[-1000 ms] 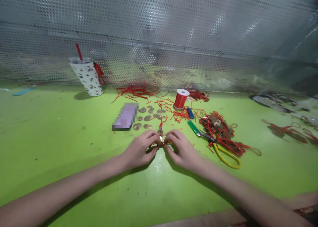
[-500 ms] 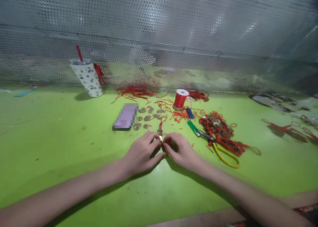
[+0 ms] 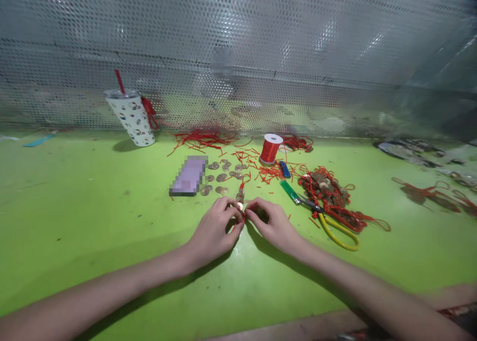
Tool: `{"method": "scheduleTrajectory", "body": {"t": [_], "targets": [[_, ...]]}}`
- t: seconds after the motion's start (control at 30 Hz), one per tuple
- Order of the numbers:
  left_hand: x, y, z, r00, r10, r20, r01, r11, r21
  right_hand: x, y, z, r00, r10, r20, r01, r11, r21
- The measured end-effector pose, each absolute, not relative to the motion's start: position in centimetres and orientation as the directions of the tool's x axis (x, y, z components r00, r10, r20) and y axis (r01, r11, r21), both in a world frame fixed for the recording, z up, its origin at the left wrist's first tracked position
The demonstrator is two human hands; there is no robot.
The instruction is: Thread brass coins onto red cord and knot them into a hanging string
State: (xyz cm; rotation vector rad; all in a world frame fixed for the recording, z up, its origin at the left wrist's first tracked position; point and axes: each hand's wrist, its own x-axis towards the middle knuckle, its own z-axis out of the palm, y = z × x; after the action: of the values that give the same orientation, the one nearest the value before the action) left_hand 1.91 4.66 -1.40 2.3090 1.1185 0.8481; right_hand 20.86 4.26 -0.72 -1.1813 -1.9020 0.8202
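My left hand (image 3: 215, 227) and my right hand (image 3: 273, 221) meet fingertip to fingertip on the green table (image 3: 93, 221). Both pinch a red cord strung with brass coins (image 3: 240, 196), which runs away from the fingers toward the loose coins. The fingers of each hand are curled and pressed on the cord ends. Several loose brass coins (image 3: 221, 177) lie just beyond the hands. A phone (image 3: 189, 176) lies to their left.
A red thread spool (image 3: 271, 148), a blue lighter (image 3: 285, 169), a green lighter (image 3: 291, 192) and yellow-handled scissors (image 3: 337, 232) lie to the right. A heap of corded coins (image 3: 328, 189) sits beside them. A patterned cup with a red straw (image 3: 131, 116) stands back left. Perforated metal screen (image 3: 238, 57) behind.
The hands stay together on the cord. Their fingers have shifted slightly, drawing in closer at the knot point; nothing else on the table has moved.
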Motion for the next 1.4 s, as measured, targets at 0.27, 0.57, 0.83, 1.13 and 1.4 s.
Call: {"method": "scheduleTrajectory", "body": {"t": [0.27, 0.57, 0.83, 1.13, 1.4], "targets": [[2.2, 5.2, -1.1, 0.544, 0.731, 0.411, 0.557, -0.681, 0.475, 21.0, 4.3, -1.2, -0.266, 0.921, 0.285, 0.518, 0.386, -0.763], [2.1, 5.4, -1.5, 0.525, 0.762, 0.379, 0.569, -0.645, 0.51, 21.1, 4.3, -1.2, -0.297, 0.919, 0.26, 0.508, 0.382, -0.772], [2.1, 5.6, -1.2, 0.513, 0.784, 0.351, 0.556, -0.614, 0.56, 21.4, 4.3, -0.6, -0.267, 0.91, 0.317, 0.497, 0.412, -0.764], [2.1, 5.7, -1.1, 0.466, 0.814, 0.347, 0.559, -0.574, 0.598, 22.2, 4.9, -0.2, -0.408, 0.869, 0.28, 0.496, 0.468, -0.731], [2.1, 5.7, -1.0, 0.466, 0.812, 0.352, 0.556, -0.578, 0.597, 22.1, 5.0, -0.9, -0.416, 0.861, 0.293, 0.522, 0.49, -0.698]]}}
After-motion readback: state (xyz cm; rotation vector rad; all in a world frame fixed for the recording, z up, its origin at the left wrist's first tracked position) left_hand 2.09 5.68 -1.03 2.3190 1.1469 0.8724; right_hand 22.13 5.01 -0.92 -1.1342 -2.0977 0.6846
